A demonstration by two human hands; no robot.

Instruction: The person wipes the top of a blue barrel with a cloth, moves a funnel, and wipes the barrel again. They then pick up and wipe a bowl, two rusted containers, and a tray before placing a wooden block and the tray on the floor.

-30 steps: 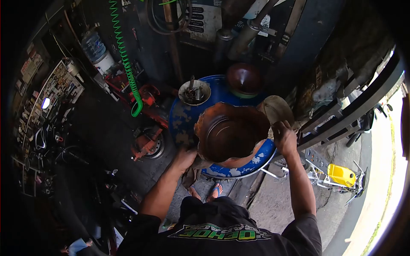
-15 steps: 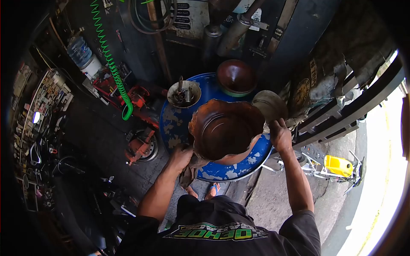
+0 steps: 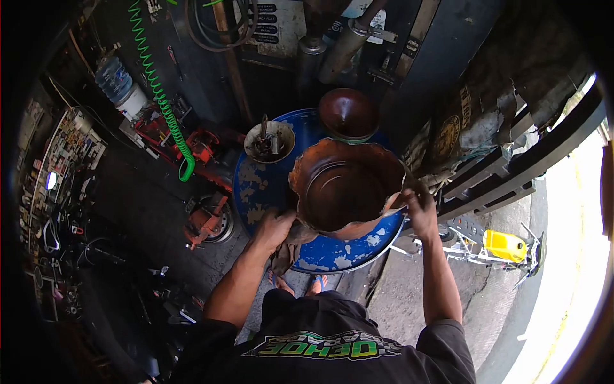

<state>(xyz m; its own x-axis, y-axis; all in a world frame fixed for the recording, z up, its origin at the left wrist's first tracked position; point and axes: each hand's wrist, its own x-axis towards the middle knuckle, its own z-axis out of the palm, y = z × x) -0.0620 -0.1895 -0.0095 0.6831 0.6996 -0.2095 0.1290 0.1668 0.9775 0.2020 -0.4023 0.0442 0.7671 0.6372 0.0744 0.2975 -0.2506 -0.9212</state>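
A large rust-brown metal pot (image 3: pixel 348 195) with a jagged, wavy rim stands over the blue drum top (image 3: pixel 316 253). My left hand (image 3: pixel 274 229) is closed on a dirty brown rag (image 3: pixel 283 258) beside the pot's lower left side. At the right rim, my right hand (image 3: pixel 420 211) has its fingers bent round the pot's edge; its fingertips are dark and slightly blurred. Behind the pot are a dark red bowl (image 3: pixel 348 112) and a pale bowl (image 3: pixel 288 131) with small metal parts in it.
Left of the drum stands a red metal device (image 3: pixel 208 224) on a wheel-like base. A green coiled hose (image 3: pixel 160 96) hangs at upper left. Dark slats (image 3: pixel 524 160) run along the right, near a yellow-tanked motorcycle frame (image 3: pixel 505 246). Mufflers (image 3: pixel 345 54) hang behind.
The round greyish dish in my right hand has gone from sight, and that hand is now at the pot's rim. The pot sits slightly higher and further right in view.
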